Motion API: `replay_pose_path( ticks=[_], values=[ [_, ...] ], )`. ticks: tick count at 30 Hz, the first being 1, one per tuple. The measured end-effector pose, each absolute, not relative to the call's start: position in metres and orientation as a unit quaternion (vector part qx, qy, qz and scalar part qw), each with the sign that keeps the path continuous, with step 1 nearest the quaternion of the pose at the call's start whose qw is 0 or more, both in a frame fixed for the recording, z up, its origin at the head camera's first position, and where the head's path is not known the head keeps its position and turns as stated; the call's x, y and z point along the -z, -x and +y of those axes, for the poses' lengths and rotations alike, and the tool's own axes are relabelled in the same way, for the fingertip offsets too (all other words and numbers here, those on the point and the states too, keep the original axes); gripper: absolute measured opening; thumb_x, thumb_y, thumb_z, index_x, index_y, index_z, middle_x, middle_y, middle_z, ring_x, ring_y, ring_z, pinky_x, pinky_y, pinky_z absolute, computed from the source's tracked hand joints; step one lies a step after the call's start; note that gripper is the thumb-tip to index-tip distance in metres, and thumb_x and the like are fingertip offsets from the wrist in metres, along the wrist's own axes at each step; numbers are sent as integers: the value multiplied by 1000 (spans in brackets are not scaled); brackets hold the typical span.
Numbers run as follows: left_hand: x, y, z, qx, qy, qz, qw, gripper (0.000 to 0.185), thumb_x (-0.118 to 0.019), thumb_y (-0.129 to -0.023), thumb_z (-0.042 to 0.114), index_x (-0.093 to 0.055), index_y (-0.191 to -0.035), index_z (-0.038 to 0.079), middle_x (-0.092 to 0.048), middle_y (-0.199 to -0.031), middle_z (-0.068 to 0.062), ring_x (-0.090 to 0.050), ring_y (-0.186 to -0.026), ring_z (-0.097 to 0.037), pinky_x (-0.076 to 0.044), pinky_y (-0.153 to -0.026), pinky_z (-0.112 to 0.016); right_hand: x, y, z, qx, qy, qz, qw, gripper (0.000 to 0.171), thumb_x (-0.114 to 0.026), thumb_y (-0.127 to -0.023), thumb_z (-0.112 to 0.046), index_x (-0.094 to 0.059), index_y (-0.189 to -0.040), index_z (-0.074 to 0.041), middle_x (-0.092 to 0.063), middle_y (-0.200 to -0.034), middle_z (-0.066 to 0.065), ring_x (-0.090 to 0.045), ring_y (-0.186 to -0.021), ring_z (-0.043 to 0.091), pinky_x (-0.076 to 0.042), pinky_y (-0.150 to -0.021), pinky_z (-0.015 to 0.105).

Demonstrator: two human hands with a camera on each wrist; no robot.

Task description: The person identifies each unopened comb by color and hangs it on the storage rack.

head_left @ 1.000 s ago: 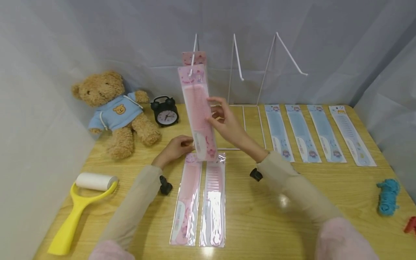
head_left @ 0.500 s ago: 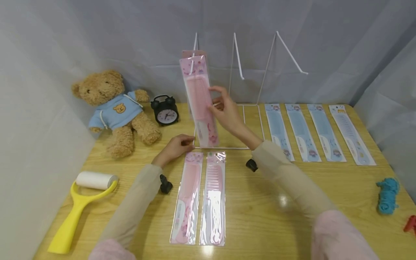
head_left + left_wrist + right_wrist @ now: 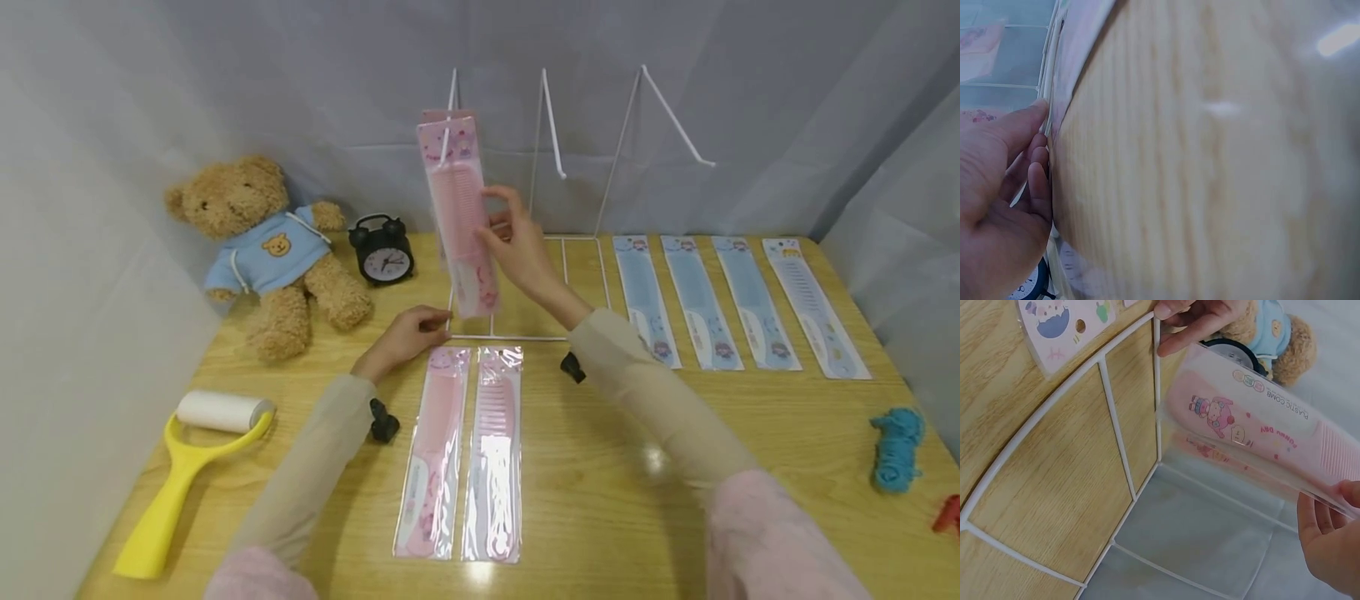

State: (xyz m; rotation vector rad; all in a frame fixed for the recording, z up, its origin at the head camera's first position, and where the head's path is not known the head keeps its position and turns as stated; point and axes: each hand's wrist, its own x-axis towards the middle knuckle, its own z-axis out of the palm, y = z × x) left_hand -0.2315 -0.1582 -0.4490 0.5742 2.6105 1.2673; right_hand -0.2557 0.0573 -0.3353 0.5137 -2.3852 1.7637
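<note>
A wooden table [image 3: 600,500] is carrying everything, with a grey curtain [image 3: 300,83] hanging behind it. On the table's far side a white wire rack [image 3: 551,158] is standing, its three hooks pointing towards the person. A teddy bear [image 3: 266,250] in a blue hoodie is sitting at the far left, just beside a black alarm clock [image 3: 382,252]. A yellow lint roller [image 3: 187,467] is lying at the near left edge. Four packaged blue combs [image 3: 738,304] are lying side by side to the right of the rack, and a blue yarn bundle [image 3: 896,446] is lying near the right edge. Two packaged pink combs [image 3: 461,450] are lying flat in the middle, touching along their long sides.

The right hand [image 3: 525,254] is pinching the right edge of a packaged pink comb [image 3: 459,212], thumb in front and fingers behind. The comb is hanging almost upright on the rack's left hook, its top above the hand and its lower end dangling clear of the table, slightly tilted. Another pink pack is showing just behind it on the same hook. In the right wrist view the comb [image 3: 1254,434] is slanting across the rack's base wires.

The left hand [image 3: 405,337] is resting on the table at the rack's near left corner, its curled fingertips [image 3: 1175,325] gripping the base wire, well below the hanging comb.
</note>
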Motion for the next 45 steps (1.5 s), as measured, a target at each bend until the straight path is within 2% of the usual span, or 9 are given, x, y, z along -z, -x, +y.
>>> replay_pose_path(
  ticks=[13, 23, 27, 34, 45],
  values=[
    [449, 235, -159, -425, -197, 878, 96, 40, -63, -90, 6, -56, -126, -8, -57, -122, -25, -56, -107, -35, -46, -96, -44, 341, 257, 62, -598, -187, -776, 75, 48, -59, -92, -2, -38, -135, -11, -60, -113, 26, -61, -103, 34, -53, -90, 35],
    [450, 234, -157, -427, -188, 879, 104, 39, -63, -91, 6, -56, -127, -7, -58, -122, -25, -55, -108, -35, -46, -97, -45, 345, 253, 66, -590, -169, -787, 62, 48, -59, -93, -7, -40, -137, -11, -57, -116, 23, -58, -105, 31, -51, -91, 38],
    [450, 232, -157, -429, -184, 878, 109, 40, -62, -91, 7, -55, -128, -7, -57, -123, -25, -55, -109, -34, -45, -97, -45, 351, 246, 71, -599, -163, -782, 56, 44, -59, -93, -7, -43, -135, -8, -57, -115, 23, -57, -102, 30, -51, -89, 39],
    [452, 231, -158, -427, -184, 879, 107, 40, -63, -91, 6, -55, -128, -7, -58, -119, -24, -55, -105, -33, -46, -95, -45, 368, 218, 78, -590, -164, -789, 44, 39, -61, -92, -5, -50, -128, 0, -60, -107, 22, -59, -94, 31, -52, -81, 36],
    [449, 231, -159, -421, -182, 883, 100, 39, -63, -91, 6, -56, -127, -6, -58, -119, -23, -55, -103, -32, -46, -94, -44, 419, 152, 89, -544, -177, -818, -63, 39, -63, -90, -6, -50, -126, 2, -60, -104, 20, -58, -87, 26, -51, -74, 29]
  ],
)
